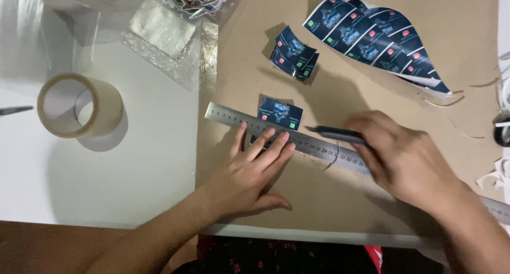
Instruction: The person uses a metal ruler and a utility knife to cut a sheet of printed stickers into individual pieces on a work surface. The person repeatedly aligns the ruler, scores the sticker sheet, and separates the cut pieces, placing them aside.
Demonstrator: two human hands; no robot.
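Steel ruler [276, 130], long, flat and silver with printed marks, lay slanted across the brown cardboard sheet [340, 199], running from ten o'clock down toward four o'clock. The left hand [249, 170] lay flat and spread on it, fingertips pressing its near edge at the middle of the view, gripping nothing. The right hand [406, 157], at three o'clock from the left, was closed round a slim black craft knife [334, 133], its tip touching the ruler's far edge. A small dark blue printed card [280, 112] lay just beyond the ruler at twelve o'clock from the left hand, partly tucked under it. A small stack of the same cards [294, 53] sat farther up, and a curled uncut strip of them [377, 40] at one o'clock. A roll of clear packing tape [79, 105] stood at nine o'clock on the white surface [106, 183].
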